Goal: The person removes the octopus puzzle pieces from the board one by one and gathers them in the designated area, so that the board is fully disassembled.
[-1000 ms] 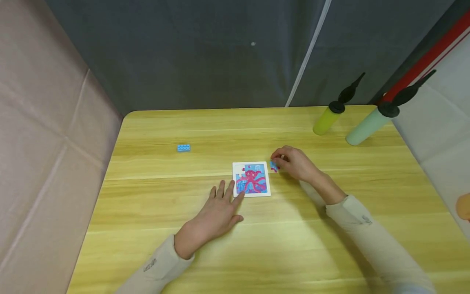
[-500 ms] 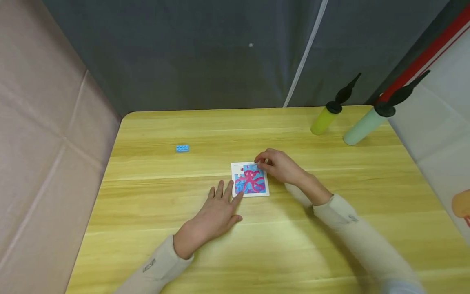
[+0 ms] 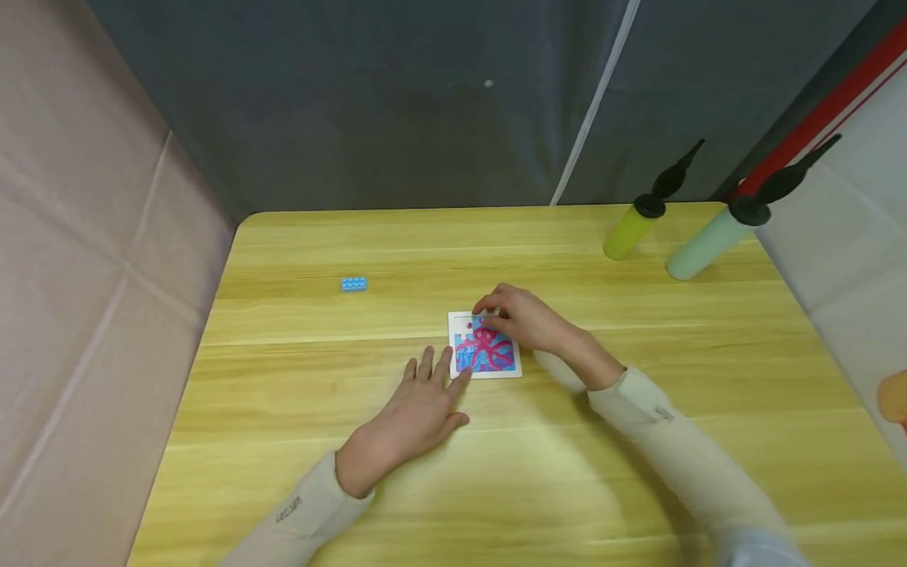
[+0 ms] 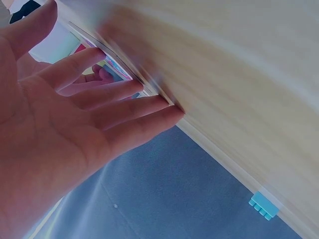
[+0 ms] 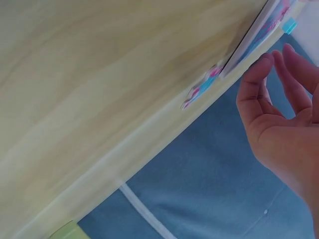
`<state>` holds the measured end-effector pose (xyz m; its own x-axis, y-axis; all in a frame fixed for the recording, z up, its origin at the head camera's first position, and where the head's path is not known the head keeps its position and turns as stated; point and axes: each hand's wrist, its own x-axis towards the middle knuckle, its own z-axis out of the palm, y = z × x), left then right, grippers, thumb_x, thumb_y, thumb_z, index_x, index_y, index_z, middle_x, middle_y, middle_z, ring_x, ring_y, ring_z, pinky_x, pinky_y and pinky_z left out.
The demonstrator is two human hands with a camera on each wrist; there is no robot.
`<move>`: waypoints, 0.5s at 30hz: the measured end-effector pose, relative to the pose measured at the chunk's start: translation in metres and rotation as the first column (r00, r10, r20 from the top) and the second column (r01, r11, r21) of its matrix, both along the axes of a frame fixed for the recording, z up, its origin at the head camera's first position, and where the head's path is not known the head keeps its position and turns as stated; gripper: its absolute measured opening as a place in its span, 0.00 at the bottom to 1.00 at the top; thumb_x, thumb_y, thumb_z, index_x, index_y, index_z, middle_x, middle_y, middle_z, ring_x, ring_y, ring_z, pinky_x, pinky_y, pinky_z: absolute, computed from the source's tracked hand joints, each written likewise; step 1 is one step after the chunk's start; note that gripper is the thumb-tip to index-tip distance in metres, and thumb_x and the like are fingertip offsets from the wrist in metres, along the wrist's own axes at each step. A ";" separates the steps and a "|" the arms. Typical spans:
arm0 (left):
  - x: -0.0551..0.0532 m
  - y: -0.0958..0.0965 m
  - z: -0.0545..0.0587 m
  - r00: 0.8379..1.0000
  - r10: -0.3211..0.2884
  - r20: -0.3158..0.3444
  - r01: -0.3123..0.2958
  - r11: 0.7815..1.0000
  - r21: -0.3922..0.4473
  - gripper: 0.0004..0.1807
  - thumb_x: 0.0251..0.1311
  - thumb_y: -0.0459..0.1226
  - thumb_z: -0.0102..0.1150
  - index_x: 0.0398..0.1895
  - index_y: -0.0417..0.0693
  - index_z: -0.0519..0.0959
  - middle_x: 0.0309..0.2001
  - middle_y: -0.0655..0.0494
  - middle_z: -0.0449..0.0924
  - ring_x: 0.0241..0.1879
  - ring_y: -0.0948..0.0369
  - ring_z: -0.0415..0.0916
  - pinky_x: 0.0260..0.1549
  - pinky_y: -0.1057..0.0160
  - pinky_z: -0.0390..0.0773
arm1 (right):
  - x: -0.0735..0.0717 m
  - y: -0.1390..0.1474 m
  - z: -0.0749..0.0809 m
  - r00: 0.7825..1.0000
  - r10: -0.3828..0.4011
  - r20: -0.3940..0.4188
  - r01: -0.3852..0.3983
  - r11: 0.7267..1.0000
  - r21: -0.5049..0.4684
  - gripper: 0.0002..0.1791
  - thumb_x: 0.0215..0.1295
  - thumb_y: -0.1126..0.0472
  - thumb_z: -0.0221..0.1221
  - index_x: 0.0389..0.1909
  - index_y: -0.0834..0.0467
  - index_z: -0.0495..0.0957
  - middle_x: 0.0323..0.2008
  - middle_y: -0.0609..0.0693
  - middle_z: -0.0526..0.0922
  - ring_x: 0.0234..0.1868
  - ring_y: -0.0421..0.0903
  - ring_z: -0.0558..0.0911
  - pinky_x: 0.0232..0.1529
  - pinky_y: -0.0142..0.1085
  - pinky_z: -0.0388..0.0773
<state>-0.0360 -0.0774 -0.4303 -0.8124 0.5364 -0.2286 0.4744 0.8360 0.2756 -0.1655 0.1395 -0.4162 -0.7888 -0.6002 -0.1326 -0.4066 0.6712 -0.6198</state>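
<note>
A white-framed jigsaw puzzle [image 3: 520,366] with a pink octopus on blue lies on the wooden table, its upper-left part showing white. My left hand [image 3: 411,413] lies flat with spread fingers, fingertips at the frame's left and lower edges. Over the upper right of the puzzle, my right hand [image 3: 534,319] bends its fingers downward, tips close to the picture. In the right wrist view a gap shows between thumb and fingers, with no piece visible in it. One loose pink-and-blue puzzle piece [image 5: 202,85] rests on the table beside the frame; my right hand hides it in the head view.
A small blue toy brick [image 3: 354,284] sits at the back left of the table. Toward the back right stand a yellow-green cylinder [image 3: 627,235] and a pale green cylinder [image 3: 701,250], both with black tops. A grey curtain [image 3: 368,102] hangs behind the table.
My right hand has moved left, from the loose piece beside the frame to over the puzzle's upper part. My left hand stays where it was.
</note>
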 end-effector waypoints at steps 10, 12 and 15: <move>0.000 0.001 0.001 1.000 0.005 0.005 -0.005 1.000 0.003 0.36 0.73 0.54 0.57 0.78 0.50 0.66 0.79 0.31 0.54 0.77 0.28 0.52 0.73 0.31 0.60 | 0.001 -0.010 -0.003 0.997 0.062 -0.039 -0.060 0.997 0.053 0.13 0.73 0.64 0.60 0.54 0.56 0.87 0.47 0.55 0.81 0.39 0.46 0.77 0.45 0.39 0.78; 0.000 0.000 0.001 1.000 0.007 0.010 -0.008 1.000 0.005 0.36 0.73 0.54 0.57 0.78 0.50 0.66 0.79 0.31 0.54 0.77 0.28 0.51 0.73 0.31 0.60 | 0.001 -0.010 -0.004 0.996 0.070 -0.047 -0.067 0.996 0.054 0.12 0.73 0.65 0.60 0.52 0.57 0.87 0.47 0.54 0.81 0.39 0.46 0.77 0.45 0.39 0.78; 0.000 0.001 0.000 1.000 0.009 0.012 -0.009 1.000 0.007 0.36 0.73 0.54 0.58 0.78 0.50 0.66 0.79 0.31 0.54 0.77 0.29 0.51 0.73 0.31 0.60 | 0.003 -0.010 -0.005 0.995 0.075 -0.062 -0.072 0.996 0.055 0.12 0.73 0.66 0.60 0.51 0.57 0.88 0.46 0.54 0.81 0.39 0.46 0.77 0.45 0.39 0.78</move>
